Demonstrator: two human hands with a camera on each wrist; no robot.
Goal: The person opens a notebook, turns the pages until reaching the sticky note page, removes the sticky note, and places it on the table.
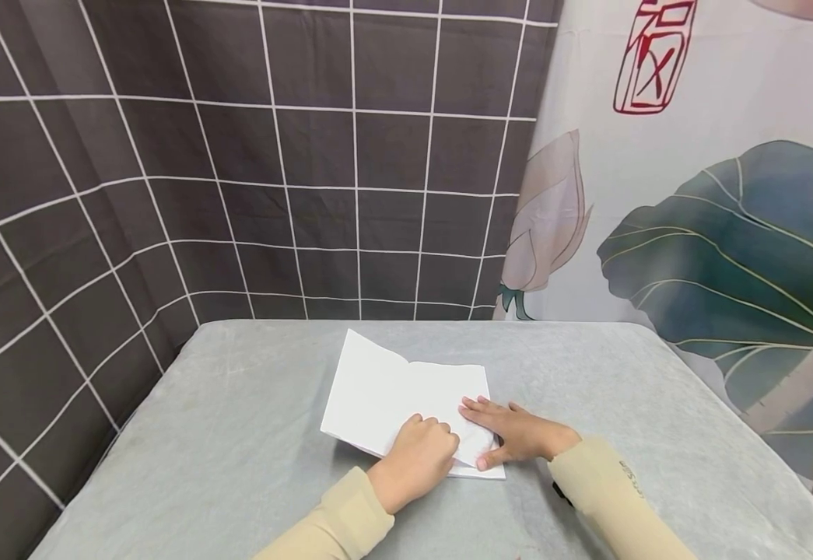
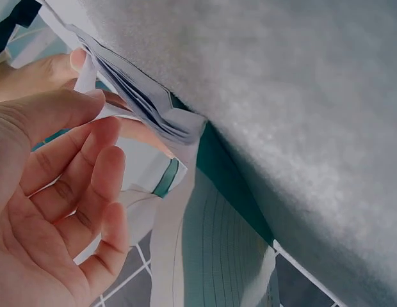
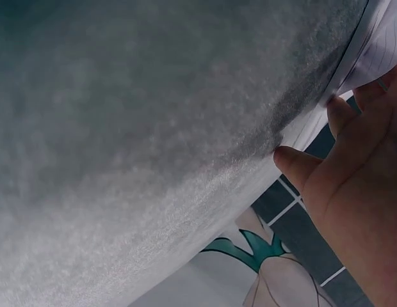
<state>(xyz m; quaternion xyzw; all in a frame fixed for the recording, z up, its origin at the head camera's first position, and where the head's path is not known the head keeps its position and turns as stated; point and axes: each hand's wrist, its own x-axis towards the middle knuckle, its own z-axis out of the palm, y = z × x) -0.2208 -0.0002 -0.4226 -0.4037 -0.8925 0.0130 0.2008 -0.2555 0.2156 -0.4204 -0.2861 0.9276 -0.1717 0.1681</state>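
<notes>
An open notebook (image 1: 378, 389) with white pages lies on the table, its left side raised off the surface. My left hand (image 1: 422, 457) is at the notebook's lower edge with fingers curled. In the left wrist view, the thumb and forefinger of the left hand (image 2: 64, 185) pinch a page (image 2: 118, 110) beside a stack of page edges. My right hand (image 1: 518, 432) rests on the right page with fingers spread, thumb near the lower right corner. The right wrist view shows the right hand (image 3: 358, 173) along the notebook's edge, where faint ruled lines show; its fingertips are partly hidden.
A grey cloth covers the table (image 1: 224, 435), which reaches out on both sides of the notebook. Behind stands a dark curtain (image 1: 315, 148) with a white grid. At the right hangs a pale cloth (image 1: 588, 257) with a printed flower, large leaves and red characters.
</notes>
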